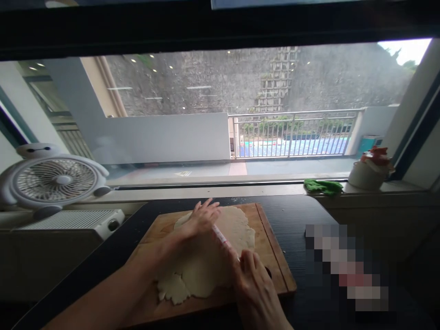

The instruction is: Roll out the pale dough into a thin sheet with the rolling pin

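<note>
A large, thin sheet of pale dough [202, 270] with ragged, cracked edges lies over most of a wooden cutting board [275, 266]. Across it runs a slim rolling pin [221, 236], pale with reddish markings, slanting from the far left to the near right. My left hand [205, 216] rests at its far end, fingers stretched out and apart over the dough. At the near end my right hand [254, 277] is closed around the pin with curled fingers. Both hands cover the ends of the pin.
The board lies on a dark table [288, 215] below a wide window. A white fan [58, 178] and a white heater-like box [75, 222] stand left. On the sill are a green cloth [323, 187] and a pale pot [367, 175]. A blurred patch covers the right side.
</note>
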